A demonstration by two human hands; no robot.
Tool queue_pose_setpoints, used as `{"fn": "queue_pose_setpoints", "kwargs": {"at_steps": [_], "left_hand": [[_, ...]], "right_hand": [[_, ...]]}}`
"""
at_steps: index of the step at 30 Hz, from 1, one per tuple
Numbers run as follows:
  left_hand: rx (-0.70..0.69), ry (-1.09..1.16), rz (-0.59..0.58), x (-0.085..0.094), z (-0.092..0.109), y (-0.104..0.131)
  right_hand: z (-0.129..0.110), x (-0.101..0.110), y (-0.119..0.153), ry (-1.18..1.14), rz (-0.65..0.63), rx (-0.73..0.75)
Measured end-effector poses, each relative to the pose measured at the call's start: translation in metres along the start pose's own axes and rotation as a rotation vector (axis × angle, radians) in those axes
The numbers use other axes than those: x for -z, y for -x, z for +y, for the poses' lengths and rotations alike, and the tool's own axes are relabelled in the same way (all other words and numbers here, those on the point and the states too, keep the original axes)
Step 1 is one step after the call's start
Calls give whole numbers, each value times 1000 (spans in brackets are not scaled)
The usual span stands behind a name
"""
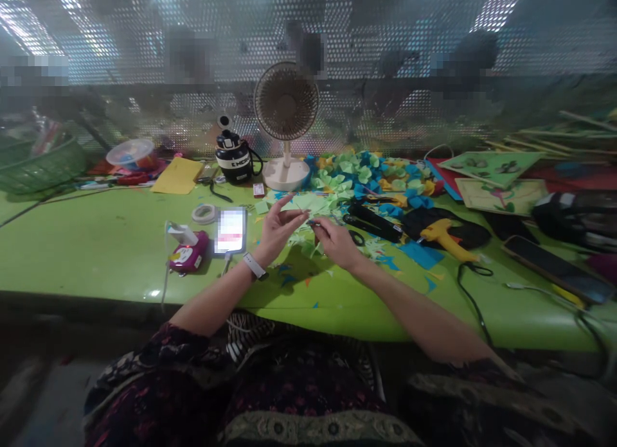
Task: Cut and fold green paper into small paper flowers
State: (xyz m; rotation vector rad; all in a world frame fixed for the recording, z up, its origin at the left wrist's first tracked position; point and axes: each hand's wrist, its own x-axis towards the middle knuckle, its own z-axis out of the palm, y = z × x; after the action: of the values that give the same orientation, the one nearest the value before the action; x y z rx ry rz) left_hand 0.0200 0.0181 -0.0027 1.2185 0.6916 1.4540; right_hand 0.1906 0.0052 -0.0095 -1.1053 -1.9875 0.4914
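Glossy green tabletop (116, 241), paper flowers (357, 174) heaped near a perforated screen (347, 113)! Left hand (276, 234), fingers partly spread; right hand (337, 243) pinches, anything held too small to tell.

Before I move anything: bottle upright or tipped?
Upright. The bottle stands base-down on the table beside the fan, top uppermost, white band running roughly level across it.

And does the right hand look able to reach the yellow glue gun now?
Probably yes: the yellow glue gun lies uncovered, though the black stapler sits between it and the right hand.
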Motion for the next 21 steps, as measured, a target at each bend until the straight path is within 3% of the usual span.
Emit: {"fn": "queue_pose_setpoints", "kwargs": {"at_steps": [13, 18, 21], "left_hand": [[51, 14, -44, 1, 2, 0], [-6, -114, 101, 2, -2, -4], [-8, -198, 122, 3, -5, -5]], "right_hand": [[0, 5, -2, -35, -28, 67], [0, 4, -2, -7, -10, 58], [2, 4, -2, 17, -11, 67]]}}
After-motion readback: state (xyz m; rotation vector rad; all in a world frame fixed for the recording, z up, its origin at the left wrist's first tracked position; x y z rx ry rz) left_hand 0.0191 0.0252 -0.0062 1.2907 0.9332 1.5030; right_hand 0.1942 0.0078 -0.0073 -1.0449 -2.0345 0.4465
